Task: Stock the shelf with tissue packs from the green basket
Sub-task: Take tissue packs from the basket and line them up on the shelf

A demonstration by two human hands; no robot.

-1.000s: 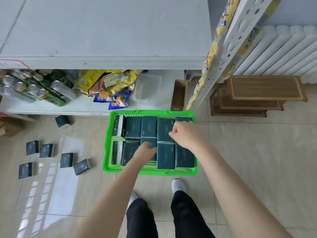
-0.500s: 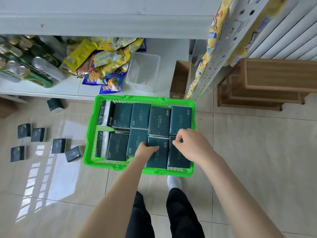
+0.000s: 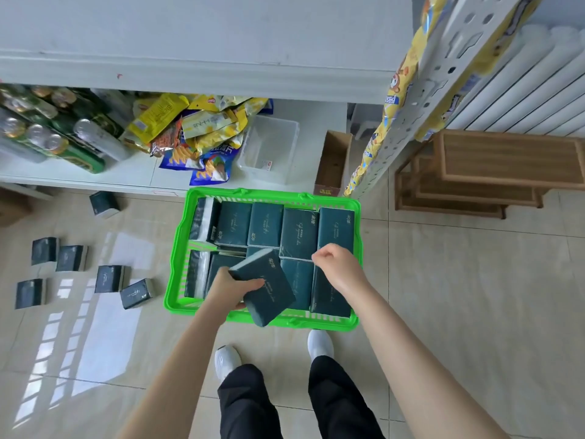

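Note:
The green basket sits on the tiled floor in front of the white shelf, packed with several dark green tissue packs. My left hand grips one tissue pack, lifted and tilted above the basket's front row. My right hand hovers over the right side of the basket with fingers curled and pinched at the edge of a pack lying below; whether it holds that pack is unclear.
Several loose tissue packs lie on the floor to the left. The shelf holds cans, snack bags and a clear plastic bin. A cardboard box, a perforated upright and wooden crates stand to the right.
My left hand has pulled one tissue pack up out of the basket's front row. My right hand has shifted slightly right. The camera has moved closer over the basket.

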